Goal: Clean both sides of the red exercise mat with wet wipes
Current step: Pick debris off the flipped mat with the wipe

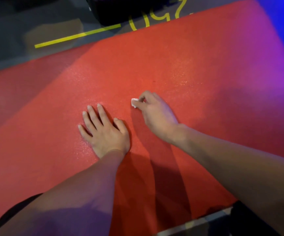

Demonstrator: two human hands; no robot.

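Observation:
The red exercise mat [180, 62] lies flat on the floor and fills most of the view; its surface glistens in patches. My left hand [103, 130] rests palm down on the mat with fingers straight and spread. Just to its right, my right hand [154, 113] pinches a small crumpled white wet wipe [134, 102] between thumb and fingertips and holds it against the mat. Most of the wipe is hidden under the fingers.
Dark grey floor [35, 19] with yellow tape lines and markings [76, 36] lies beyond the mat's far edge. A black object [114, 9] stands at the top middle. Another red mat strip [18, 86] lies to the left. Purple-blue light washes the right side.

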